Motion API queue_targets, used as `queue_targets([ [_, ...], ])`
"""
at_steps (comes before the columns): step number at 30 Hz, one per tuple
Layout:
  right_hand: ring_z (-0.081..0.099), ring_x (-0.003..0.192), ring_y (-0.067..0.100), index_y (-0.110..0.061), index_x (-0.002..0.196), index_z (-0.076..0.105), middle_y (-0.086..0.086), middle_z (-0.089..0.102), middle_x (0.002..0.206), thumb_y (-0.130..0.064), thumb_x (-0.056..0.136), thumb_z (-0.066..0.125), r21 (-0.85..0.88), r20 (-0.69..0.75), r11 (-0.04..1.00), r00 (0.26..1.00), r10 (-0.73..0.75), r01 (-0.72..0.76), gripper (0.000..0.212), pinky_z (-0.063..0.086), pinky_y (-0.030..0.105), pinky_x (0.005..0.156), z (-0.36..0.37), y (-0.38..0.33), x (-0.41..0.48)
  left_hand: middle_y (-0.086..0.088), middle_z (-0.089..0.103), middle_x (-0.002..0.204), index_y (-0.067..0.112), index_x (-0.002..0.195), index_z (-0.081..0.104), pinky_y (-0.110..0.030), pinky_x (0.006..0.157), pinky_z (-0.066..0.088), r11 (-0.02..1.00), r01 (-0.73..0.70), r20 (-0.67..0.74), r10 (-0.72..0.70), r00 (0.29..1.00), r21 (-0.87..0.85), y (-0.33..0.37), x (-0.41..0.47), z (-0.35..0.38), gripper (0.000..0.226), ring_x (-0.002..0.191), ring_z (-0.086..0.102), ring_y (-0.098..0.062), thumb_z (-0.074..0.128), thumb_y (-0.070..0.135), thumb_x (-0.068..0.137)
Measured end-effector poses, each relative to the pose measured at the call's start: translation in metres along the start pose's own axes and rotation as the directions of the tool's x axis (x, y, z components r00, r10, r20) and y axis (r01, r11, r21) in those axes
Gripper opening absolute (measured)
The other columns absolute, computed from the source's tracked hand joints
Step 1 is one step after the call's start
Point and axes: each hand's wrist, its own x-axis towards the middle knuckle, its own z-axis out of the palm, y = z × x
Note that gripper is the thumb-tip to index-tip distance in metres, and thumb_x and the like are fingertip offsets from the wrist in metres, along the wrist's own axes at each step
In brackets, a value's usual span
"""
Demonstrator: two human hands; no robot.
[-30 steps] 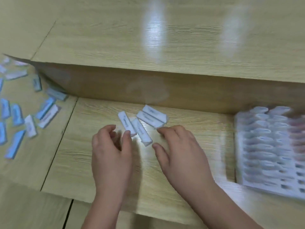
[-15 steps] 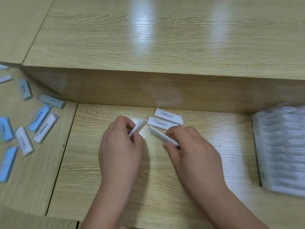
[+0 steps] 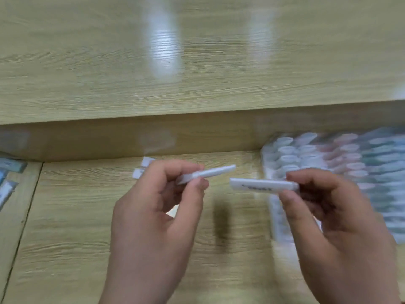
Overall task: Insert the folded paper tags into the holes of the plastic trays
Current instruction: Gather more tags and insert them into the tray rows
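My left hand (image 3: 157, 216) pinches a folded white paper tag (image 3: 212, 172) between thumb and fingers, lifted above the wooden desk. My right hand (image 3: 333, 216) grips a second folded white tag (image 3: 260, 184) with dark print on its side, pointing left. The two tag ends are a short gap apart. The plastic tray (image 3: 328, 163), blurred, lies at the right, partly behind my right hand, with rows of holes holding pale, pink and green tags. Two more white tags (image 3: 142, 166) lie on the desk, mostly hidden behind my left hand.
A raised wooden shelf (image 3: 197, 132) runs across the back of the desk. Loose blue and white tags (image 3: 8, 172) lie on the neighbouring desk panel at the far left edge. A dark shadow falls on the desk between my hands.
Both hands have lifted their tags off the desk and shifted right. The view has swung right, so the tray now sits closer and the loose tags at left have mostly left the frame.
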Motion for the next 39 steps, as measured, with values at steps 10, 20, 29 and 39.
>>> queue_targets([
  [10, 0.066, 0.090, 0.015, -0.043, 0.115, 0.064, -0.020, 0.062, 0.104, -0.026, 0.094, 0.061, -0.059, -0.094, 0.992, 0.989, -0.115, 0.110, 0.027, 0.046, 0.017, 0.079, -0.119, 0.058, 0.036, 0.012, 0.062, 0.102, 0.024, 0.119, 0.068, -0.012, 0.074, 0.046, 0.902, -0.376, 0.166, 0.345, 0.924, 0.212, 0.051, -0.016, 0.106, 0.031, 0.087, 0.061, -0.006, 0.062, 0.012, 0.092],
  [20, 0.060, 0.098, 0.000, -0.026, 0.114, 0.067, -0.011, 0.064, 0.105, -0.014, 0.090, 0.065, -0.087, 0.084, 0.969, 0.971, -0.222, 0.229, 0.028, 0.043, 0.013, 0.084, -0.138, 0.084, 0.026, 0.012, 0.065, 0.097, 0.043, 0.110, 0.059, -0.035, 0.057, 0.044, 0.904, -0.344, 0.172, 0.308, 0.936, 0.253, 0.036, -0.056, 0.136, 0.020, 0.067, 0.056, -0.013, 0.063, 0.033, 0.093],
  [29, 0.061, 0.096, 0.001, -0.024, 0.115, 0.070, -0.009, 0.065, 0.104, -0.017, 0.091, 0.063, -0.073, 0.205, 0.968, 0.954, -0.219, 0.238, 0.026, 0.047, 0.019, 0.078, -0.116, 0.087, 0.016, 0.018, 0.065, 0.105, 0.030, 0.103, 0.064, -0.018, 0.071, 0.044, 0.858, -0.382, 0.167, 0.344, 0.924, 0.343, 0.021, -0.077, 0.128, 0.013, 0.074, 0.054, -0.004, 0.065, 0.021, 0.093],
  [39, 0.052, 0.098, -0.007, -0.018, 0.113, 0.071, -0.012, 0.064, 0.102, -0.014, 0.092, 0.062, -0.215, 0.129, 0.929, 0.952, -0.278, 0.301, 0.023, 0.036, 0.004, 0.087, -0.097, 0.082, 0.065, 0.011, 0.072, 0.099, 0.022, 0.088, 0.079, -0.032, 0.069, 0.048, 0.730, -0.543, 0.288, 0.460, 0.840, 0.415, -0.001, -0.077, 0.121, 0.013, 0.078, 0.055, -0.016, 0.074, 0.010, 0.084],
])
